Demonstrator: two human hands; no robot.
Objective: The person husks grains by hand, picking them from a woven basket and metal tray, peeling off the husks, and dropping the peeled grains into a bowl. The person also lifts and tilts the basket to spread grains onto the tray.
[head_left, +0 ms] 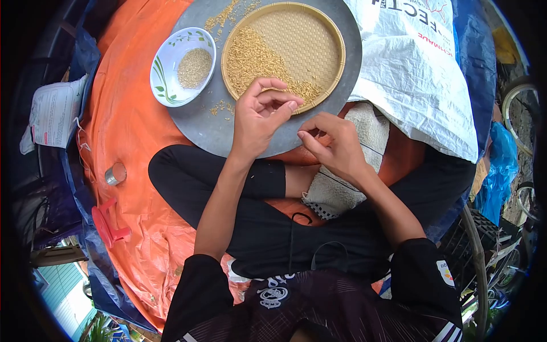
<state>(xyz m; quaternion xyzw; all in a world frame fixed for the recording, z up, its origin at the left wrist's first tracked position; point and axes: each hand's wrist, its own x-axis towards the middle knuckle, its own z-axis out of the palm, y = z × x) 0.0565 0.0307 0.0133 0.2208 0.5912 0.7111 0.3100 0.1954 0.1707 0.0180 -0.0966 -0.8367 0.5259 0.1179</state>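
My left hand (259, 117) is over the near edge of a round woven bamboo tray (285, 34). Its thumb tip meets a curled finger, while the index finger stands off loosely. To the right and a little closer to me, my right hand (336, 142) has thumb and index finger drawn together in a pinch just off the tray's rim. Whatever lies in either pinch is too small to make out. Golden unhusked rice grains (253, 54) cover the tray's left and near side. Left of the tray, a white bowl (162, 85) with green leaf patterns contains paler grains (194, 68).
Tray and bowl rest on a grey round board (191, 122) with scattered grains, on an orange tarp (131, 154). A white sack (410, 74) lies at right, a folded cloth (364, 134) under my right hand. A tin can (115, 174) and red plastic object (110, 222) are at left.
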